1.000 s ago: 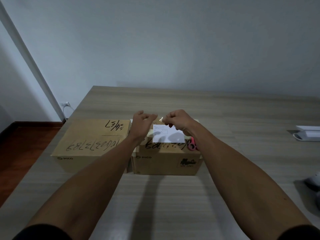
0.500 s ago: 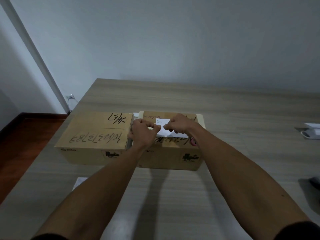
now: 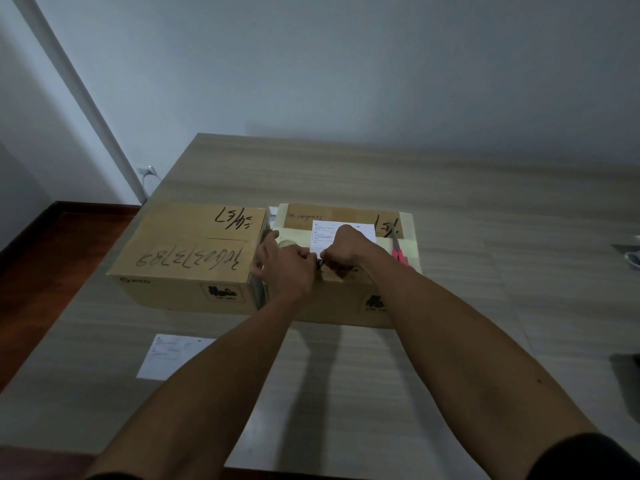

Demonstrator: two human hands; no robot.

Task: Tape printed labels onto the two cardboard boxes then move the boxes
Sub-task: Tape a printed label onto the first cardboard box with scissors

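On the far left of the desk sits the left box, touching the left side of the right box, our landmark here. Its top shows only handwritten marker, no label, so that one is not yet done. Just in front of it, flat on the desk and left of the landmark's near face, lies a spare label, waiting its turn.

Now to the action: the left hand hovers over the near-left top edge of the right box, fingers curled and pinching at something small; probably tape, though it is too thin to see for certain. Right beside it, touching, the right hand is curled too, fingertips pinching at the near edge of the label lying on top of the right box. A tape roll peeks out behind the left hand.

Further right on that same box top rest pink-handled scissors.

My read: first label is being fixed, second label and moving both boxes remain.
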